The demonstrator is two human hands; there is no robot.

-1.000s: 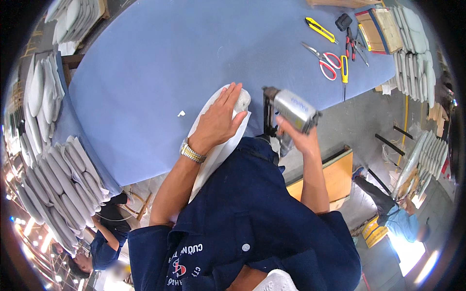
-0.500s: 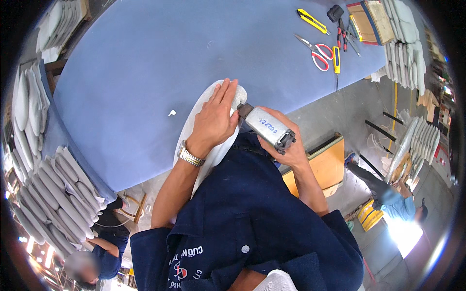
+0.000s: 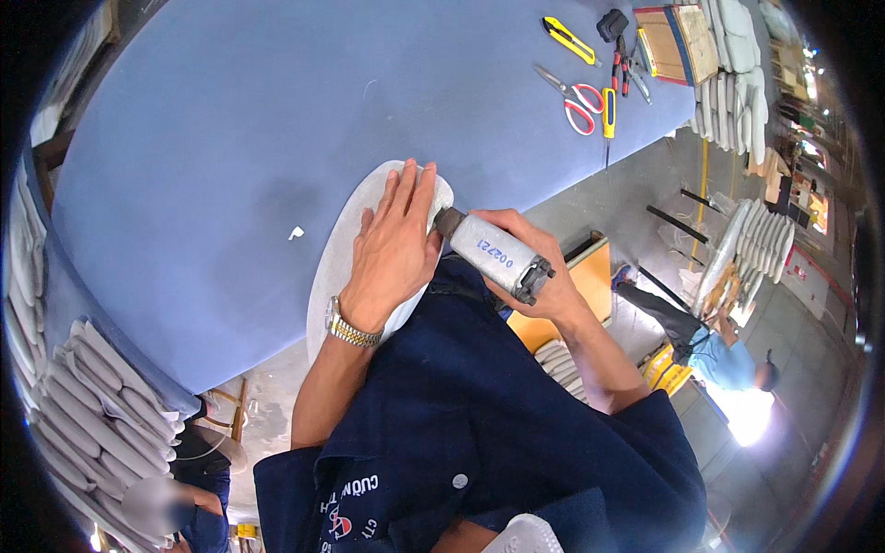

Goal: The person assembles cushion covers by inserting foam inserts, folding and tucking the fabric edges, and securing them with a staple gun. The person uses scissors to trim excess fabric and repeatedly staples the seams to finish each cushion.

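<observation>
A long, pale grey upholstered pad (image 3: 329, 253) with a rounded end lies at the edge of the blue table (image 3: 230, 120), its near part against my body. My left hand (image 3: 392, 247) rests flat on top of it, fingers stretched out toward the rounded end and the thumb near the tool's nose. My right hand (image 3: 546, 276) is wrapped round a silver and black staple gun (image 3: 493, 251). The gun's dark nose meets the pad's right edge, beside my left thumb. Its handle and trigger are hidden under the body of the tool.
Scissors (image 3: 578, 109), a yellow cutter (image 3: 569, 41), a yellow screwdriver (image 3: 608, 115) and red-handled pliers (image 3: 619, 74) lie at the table's far right. A white scrap (image 3: 296, 233) sits left of the pad. Grey pads (image 3: 97, 396) are stacked at left; a person (image 3: 724, 359) is at right.
The whole view has shifted, so the table tools appear further left. The staple gun's nose sits slightly lower along the pad's edge, and my left hand still lies flat on the pad.
</observation>
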